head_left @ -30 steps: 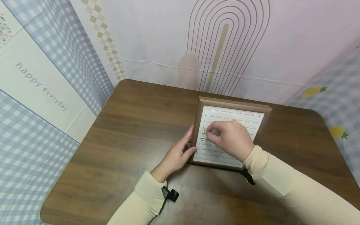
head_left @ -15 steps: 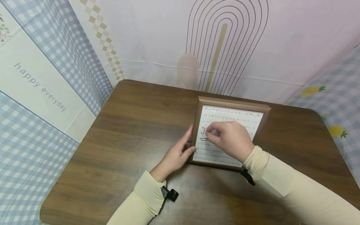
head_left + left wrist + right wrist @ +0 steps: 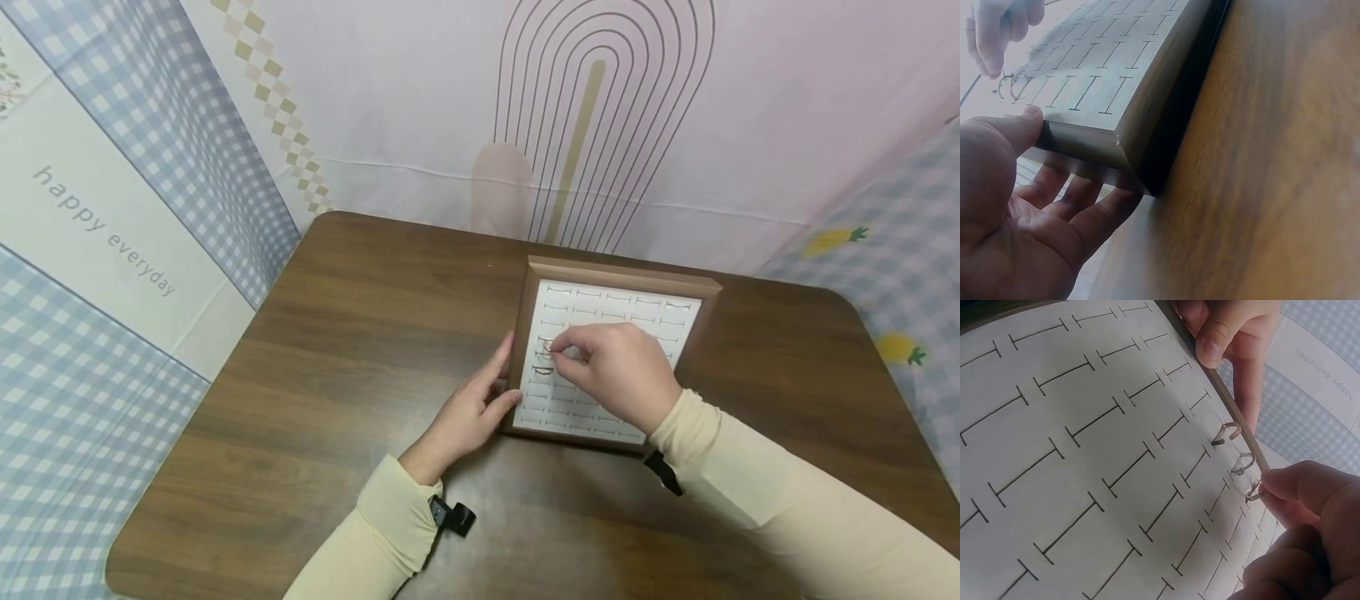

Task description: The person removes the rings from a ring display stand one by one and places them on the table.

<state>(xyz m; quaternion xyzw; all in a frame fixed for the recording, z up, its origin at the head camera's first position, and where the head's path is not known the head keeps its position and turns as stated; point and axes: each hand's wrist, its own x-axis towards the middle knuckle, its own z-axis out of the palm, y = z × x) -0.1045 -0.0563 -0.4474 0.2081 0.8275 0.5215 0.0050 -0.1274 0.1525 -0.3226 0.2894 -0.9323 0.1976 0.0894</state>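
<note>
Right hand [image 3: 1316, 531] pinches third ring [image 3: 1254, 496] against tray [image 3: 622, 277] beneath it, seating apparently unfinished; twisted ring [image 3: 1246, 464], copper ring [image 3: 1230, 425] already slotted near fingertips [image 3: 1275, 481]. Left hand [image 3: 468, 412] clamps tray edge; many slots [image 3: 1094, 420] near hands bare.

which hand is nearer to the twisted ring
Right. The right hand is just beside the twisted ring, pinching the neighbouring ring; the left hand is farther off, holding the side of the frame.
</note>
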